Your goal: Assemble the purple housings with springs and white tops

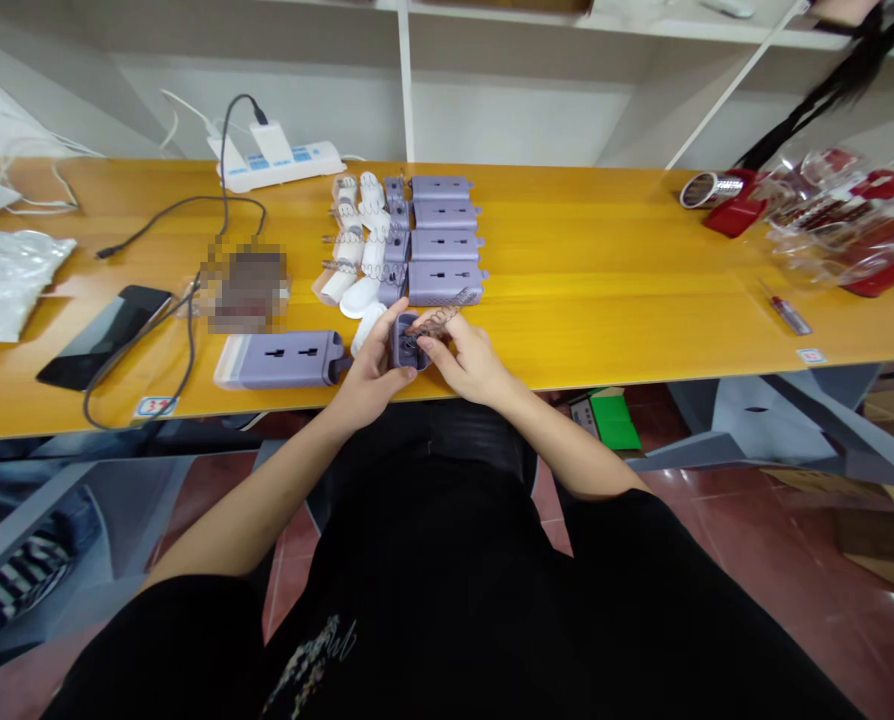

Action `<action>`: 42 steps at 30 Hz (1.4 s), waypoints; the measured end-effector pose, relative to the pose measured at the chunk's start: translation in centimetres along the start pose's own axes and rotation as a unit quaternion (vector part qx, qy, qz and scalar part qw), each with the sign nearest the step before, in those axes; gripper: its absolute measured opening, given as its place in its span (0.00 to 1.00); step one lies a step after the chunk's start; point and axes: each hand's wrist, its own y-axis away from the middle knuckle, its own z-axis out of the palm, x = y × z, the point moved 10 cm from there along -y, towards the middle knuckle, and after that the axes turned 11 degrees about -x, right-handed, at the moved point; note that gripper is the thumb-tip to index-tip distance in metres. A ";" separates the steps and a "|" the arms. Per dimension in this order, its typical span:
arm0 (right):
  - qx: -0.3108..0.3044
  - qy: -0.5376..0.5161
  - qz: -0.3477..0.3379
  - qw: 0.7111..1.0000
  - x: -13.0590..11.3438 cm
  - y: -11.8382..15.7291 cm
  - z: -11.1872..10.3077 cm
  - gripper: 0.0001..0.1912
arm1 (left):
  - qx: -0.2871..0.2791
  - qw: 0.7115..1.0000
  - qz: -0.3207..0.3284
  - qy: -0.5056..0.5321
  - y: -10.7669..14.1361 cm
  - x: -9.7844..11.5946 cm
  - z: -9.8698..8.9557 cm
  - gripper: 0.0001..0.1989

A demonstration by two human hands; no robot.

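Head view: at your left on the bench [567,300], one purple case [289,360] lies with a pale end fitted; it looks the furthest along, perhaps finished. Just right of it, your left hand [376,375] is closed around an upright case [396,345] at the bench's near edge, its mouth towards you, with dark parts inside. Your right hand [466,360] pinches a spring [451,310] at that mouth. This one seems midway, the spring not yet seated. Behind your hands, a row of cases [424,247] looks still to be done, though you can't see inside them.

Counting from the left, you have one phone [106,335], one blurred-out block [248,290], one power strip [278,168] and the single case with the pale end. Next come white parts [373,250], overlapping too much to count, with loose springs [346,237] among them, roughly four. You have one case in hand and four in the row, six altogether. Far right, one vial [790,315] lies near red-and-clear items [878,275], too jumbled to count.
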 end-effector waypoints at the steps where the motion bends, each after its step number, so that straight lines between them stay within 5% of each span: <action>1: 0.001 -0.005 0.001 1.000 0.1 0.0 0.0 0.25 | -0.001 1.000 0.000 0.002 0.0 0.0 0.0 0.51; 25: -0.046 0.011 -0.041 0.998 -1.1 -0.5 0.6 0.12 | 0.000 0.998 -0.008 -0.061 0.2 1.2 1.3 0.54; 42: -0.043 0.012 -0.065 0.997 -1.5 -0.2 0.5 0.14 | -0.012 0.998 0.010 -0.067 0.4 1.7 1.8 0.56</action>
